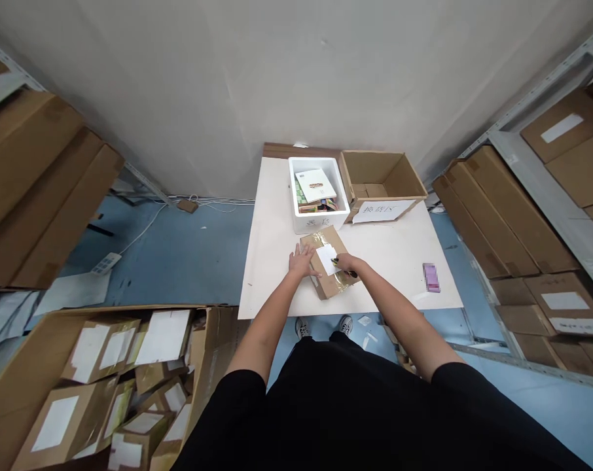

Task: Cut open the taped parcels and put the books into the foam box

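Observation:
A taped cardboard box (328, 288) with a white label (326, 259) lies at an angle near the front of the white table. Over its left edge my left hand (302, 260) rests with fingers spread, pressing on the cardboard. My right hand (346, 262) is closed around a small black and yellow utility knife (335, 261), its tip at the label. Just behind the box stands a white foam bin (321, 226) holding a white booklet (316, 185) and other packets. Beside that bin is an open cardboard carton (382, 210) with a handwritten paper sign.
A purple, pixelated item (431, 277) lies at the right of the white table (267, 261). On the floor at left, a large carton (211, 353) holds several labelled parcels. Shelves with cardboard boxes (512, 209) stand at both sides; a power strip (106, 263) is on the floor.

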`<state>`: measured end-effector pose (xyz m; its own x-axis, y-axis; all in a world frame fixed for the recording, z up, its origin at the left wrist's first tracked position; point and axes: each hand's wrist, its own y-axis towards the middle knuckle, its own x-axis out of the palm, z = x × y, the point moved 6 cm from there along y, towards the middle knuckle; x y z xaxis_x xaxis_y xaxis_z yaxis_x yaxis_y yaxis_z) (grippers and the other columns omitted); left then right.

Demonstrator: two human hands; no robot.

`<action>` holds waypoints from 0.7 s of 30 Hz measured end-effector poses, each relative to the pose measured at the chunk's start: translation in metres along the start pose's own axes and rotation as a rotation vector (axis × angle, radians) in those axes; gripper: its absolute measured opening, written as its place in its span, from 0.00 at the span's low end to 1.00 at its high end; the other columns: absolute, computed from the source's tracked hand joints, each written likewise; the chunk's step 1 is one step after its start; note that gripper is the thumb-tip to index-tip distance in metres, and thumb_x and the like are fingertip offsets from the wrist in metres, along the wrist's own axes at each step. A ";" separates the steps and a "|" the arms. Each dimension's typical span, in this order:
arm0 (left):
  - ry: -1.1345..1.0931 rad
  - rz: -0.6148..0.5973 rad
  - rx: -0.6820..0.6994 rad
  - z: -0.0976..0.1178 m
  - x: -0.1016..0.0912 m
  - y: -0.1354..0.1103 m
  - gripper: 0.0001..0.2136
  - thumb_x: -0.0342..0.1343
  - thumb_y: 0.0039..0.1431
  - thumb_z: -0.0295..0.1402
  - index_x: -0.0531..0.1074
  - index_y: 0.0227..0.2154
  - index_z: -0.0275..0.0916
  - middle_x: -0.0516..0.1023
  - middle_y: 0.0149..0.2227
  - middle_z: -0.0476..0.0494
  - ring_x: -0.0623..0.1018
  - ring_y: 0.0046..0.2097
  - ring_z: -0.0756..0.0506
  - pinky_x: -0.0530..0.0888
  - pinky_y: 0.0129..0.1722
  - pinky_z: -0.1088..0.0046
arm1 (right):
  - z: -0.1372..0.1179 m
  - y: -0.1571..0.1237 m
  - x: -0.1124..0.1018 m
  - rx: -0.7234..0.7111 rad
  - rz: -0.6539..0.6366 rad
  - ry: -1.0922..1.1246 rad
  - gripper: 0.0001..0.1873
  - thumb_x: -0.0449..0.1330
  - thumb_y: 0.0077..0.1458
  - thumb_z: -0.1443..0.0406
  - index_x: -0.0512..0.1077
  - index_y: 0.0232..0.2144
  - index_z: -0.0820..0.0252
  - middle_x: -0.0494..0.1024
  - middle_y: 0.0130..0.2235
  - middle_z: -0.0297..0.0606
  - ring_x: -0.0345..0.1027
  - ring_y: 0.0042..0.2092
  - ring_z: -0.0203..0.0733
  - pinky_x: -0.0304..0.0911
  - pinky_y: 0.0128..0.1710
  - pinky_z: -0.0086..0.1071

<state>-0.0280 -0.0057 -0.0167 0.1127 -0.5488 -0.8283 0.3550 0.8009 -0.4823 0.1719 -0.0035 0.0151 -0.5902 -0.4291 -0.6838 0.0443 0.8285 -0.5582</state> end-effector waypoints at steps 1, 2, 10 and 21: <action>0.000 -0.001 -0.008 -0.001 0.000 0.000 0.64 0.68 0.43 0.67 0.42 0.78 0.52 0.33 0.81 0.44 0.33 0.78 0.24 0.51 0.73 0.40 | 0.014 -0.011 0.006 0.052 -0.075 -0.018 0.12 0.74 0.52 0.63 0.78 0.34 0.64 0.75 0.20 0.43 0.77 0.24 0.55 0.73 0.26 0.42; -0.002 -0.003 -0.015 -0.002 -0.001 0.000 0.64 0.67 0.43 0.68 0.42 0.78 0.53 0.33 0.81 0.44 0.33 0.78 0.23 0.52 0.73 0.40 | 0.029 -0.023 0.012 0.110 -0.163 -0.035 0.11 0.74 0.52 0.63 0.77 0.33 0.65 0.75 0.19 0.42 0.76 0.22 0.56 0.73 0.24 0.42; -0.004 0.038 -0.038 0.000 0.000 -0.004 0.62 0.62 0.46 0.72 0.42 0.78 0.53 0.34 0.81 0.48 0.38 0.78 0.22 0.59 0.71 0.44 | 0.124 -0.109 0.020 0.179 -0.111 0.091 0.08 0.70 0.57 0.61 0.77 0.35 0.59 0.78 0.27 0.45 0.75 0.21 0.50 0.70 0.25 0.39; -0.069 0.125 -0.285 0.125 0.060 -0.042 0.56 0.38 0.62 0.71 0.33 0.78 0.32 0.36 0.79 0.26 0.65 0.69 0.25 0.72 0.62 0.55 | 0.168 -0.054 -0.047 0.298 0.355 0.050 0.29 0.60 0.68 0.50 0.62 0.61 0.61 0.82 0.51 0.53 0.78 0.49 0.55 0.66 0.41 0.35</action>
<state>0.0798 -0.1021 -0.0108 0.2057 -0.4492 -0.8695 0.0611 0.8926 -0.4467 0.3325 -0.0885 -0.0015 -0.5341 -0.1140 -0.8377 0.4759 0.7784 -0.4094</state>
